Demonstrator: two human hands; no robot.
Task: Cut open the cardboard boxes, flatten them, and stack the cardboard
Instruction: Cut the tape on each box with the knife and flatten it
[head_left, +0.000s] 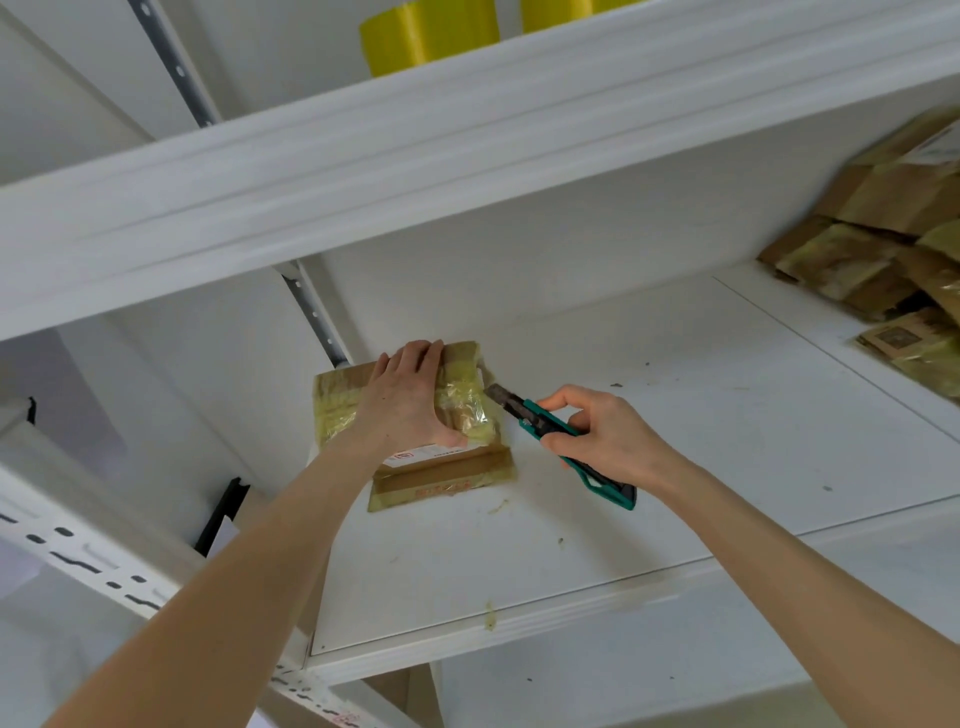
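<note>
**Head cam: still at the cutting step, blade about to go in**

Your left hand clamps the box against the shelf, fingers over its far edge and thumb tucked on the near side. The box sits at the shelf's back left, wrapped in yellowish tape. Your right hand is wrapped round the knife, blade out, tip just beside the box's right edge; can't tell if it's touching. I'd say the next move is slicing that tape seam, so keep your thumb out of the blade's path. Flattening and stacking on the pile come after.
</note>
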